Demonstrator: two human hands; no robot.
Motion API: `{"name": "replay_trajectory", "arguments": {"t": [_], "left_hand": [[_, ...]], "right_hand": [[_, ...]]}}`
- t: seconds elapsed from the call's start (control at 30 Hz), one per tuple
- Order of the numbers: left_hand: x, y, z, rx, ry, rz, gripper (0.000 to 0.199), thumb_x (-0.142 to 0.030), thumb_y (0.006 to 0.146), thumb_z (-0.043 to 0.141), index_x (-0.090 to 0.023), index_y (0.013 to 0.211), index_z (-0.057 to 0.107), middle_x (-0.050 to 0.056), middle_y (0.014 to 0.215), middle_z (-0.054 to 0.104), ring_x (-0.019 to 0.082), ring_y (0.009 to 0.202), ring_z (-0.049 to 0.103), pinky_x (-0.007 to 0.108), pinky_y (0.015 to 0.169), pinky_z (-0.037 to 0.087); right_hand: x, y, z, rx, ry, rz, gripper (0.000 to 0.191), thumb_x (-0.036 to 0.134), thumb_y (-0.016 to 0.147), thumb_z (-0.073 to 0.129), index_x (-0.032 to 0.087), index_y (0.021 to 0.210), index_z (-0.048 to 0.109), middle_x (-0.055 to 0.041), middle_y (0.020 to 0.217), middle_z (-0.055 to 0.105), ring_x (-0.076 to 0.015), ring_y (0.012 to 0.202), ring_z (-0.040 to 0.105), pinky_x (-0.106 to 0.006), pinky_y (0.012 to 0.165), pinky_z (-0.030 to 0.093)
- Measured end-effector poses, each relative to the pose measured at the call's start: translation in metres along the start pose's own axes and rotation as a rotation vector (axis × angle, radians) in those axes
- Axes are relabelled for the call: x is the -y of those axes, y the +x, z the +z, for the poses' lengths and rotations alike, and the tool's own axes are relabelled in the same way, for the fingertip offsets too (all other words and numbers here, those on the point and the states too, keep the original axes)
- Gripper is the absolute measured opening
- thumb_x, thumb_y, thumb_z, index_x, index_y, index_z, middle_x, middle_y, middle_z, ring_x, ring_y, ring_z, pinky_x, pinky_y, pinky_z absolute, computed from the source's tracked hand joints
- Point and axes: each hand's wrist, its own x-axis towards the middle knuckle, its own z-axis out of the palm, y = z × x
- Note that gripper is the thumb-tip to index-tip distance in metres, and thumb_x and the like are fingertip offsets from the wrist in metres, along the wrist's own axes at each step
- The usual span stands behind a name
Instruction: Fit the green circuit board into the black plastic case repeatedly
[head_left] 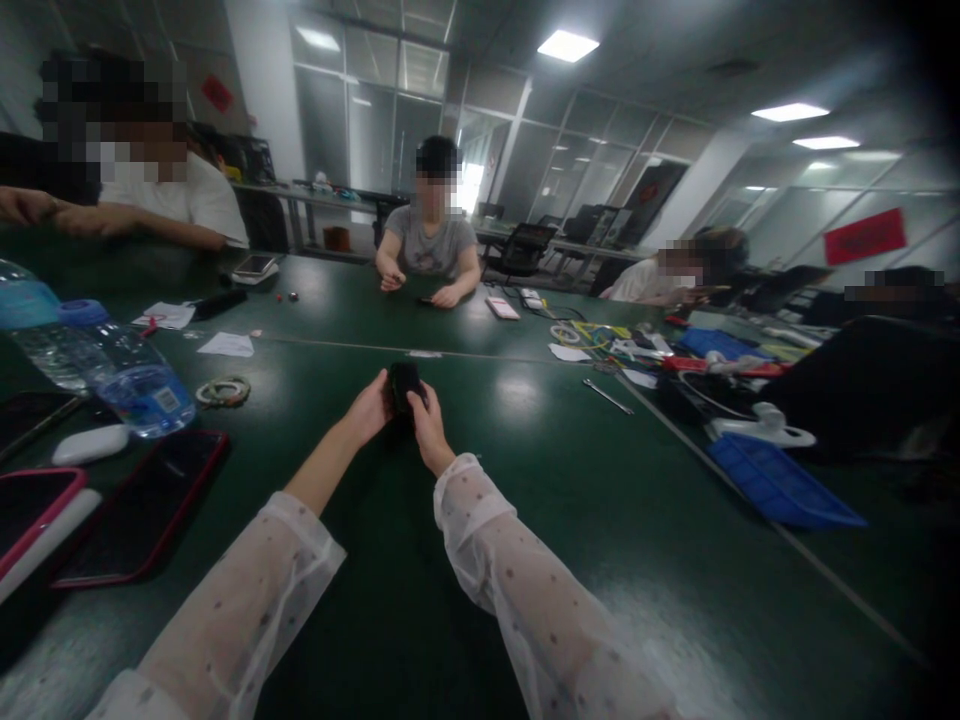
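Over the middle of the dark green table, my left hand [370, 410] and my right hand [430, 418] hold a small black rectangular object [404, 388] between them. The left fingers close on its left side. On the right, my thumb lies across its front and the hand grips the right edge. Its exact kind is too dark to make out. A coiled cord or bracelet [223, 391] lies left of my hands, and a metal wrench [608, 397] to their right.
At left stand water bottles [124, 375], with a red-edged phone [150, 510] and a white case [90, 445] nearby. A blue tray [784, 480] and tangled cables [592, 335] occupy the right. Across the table sits a person in a grey shirt [431, 245]; other people sit at both sides.
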Motion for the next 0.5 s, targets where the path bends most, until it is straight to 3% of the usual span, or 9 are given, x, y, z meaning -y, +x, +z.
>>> {"name": "replay_trajectory", "arguments": {"t": [0.1,0.2,0.37,0.5], "left_hand": [[0.001,-0.001,0.000,0.060,-0.018,-0.037,0.047,-0.054,0.092,0.040,-0.015,0.105,0.063,0.010,0.089,0.068,0.021,0.082,0.064,0.030,0.073,0.050],[0.003,0.000,-0.003,0.049,-0.023,-0.062,0.058,-0.062,0.090,0.035,-0.014,0.106,0.064,0.011,0.089,0.068,0.022,0.085,0.065,0.030,0.076,0.052],[0.008,0.005,-0.015,0.053,-0.078,-0.089,0.066,-0.066,0.088,0.030,-0.013,0.110,0.063,0.013,0.095,0.069,0.022,0.089,0.066,0.032,0.083,0.052],[0.011,0.010,-0.023,0.085,-0.078,-0.094,0.069,-0.067,0.088,0.029,-0.012,0.114,0.062,0.015,0.102,0.069,0.024,0.096,0.065,0.034,0.090,0.050]], "right_hand": [[0.002,-0.008,0.004,-0.011,-0.272,-0.236,0.043,0.029,0.077,0.063,0.029,0.119,0.054,-0.0008,0.123,0.054,-0.0176,0.118,0.046,-0.033,0.110,0.028],[0.002,-0.016,0.009,0.039,-0.450,-0.346,0.049,0.027,0.078,0.063,0.030,0.125,0.051,-0.0046,0.124,0.052,-0.0219,0.120,0.044,-0.038,0.112,0.025],[0.001,-0.021,0.015,0.059,-0.808,-0.408,0.057,0.030,0.084,0.054,0.025,0.138,0.039,-0.0124,0.120,0.048,-0.0267,0.107,0.052,-0.048,0.101,0.040],[0.001,-0.023,0.017,0.068,-1.034,-0.494,0.057,0.031,0.088,0.048,0.019,0.141,0.033,-0.0153,0.117,0.047,-0.0275,0.106,0.053,-0.048,0.094,0.047]]}}
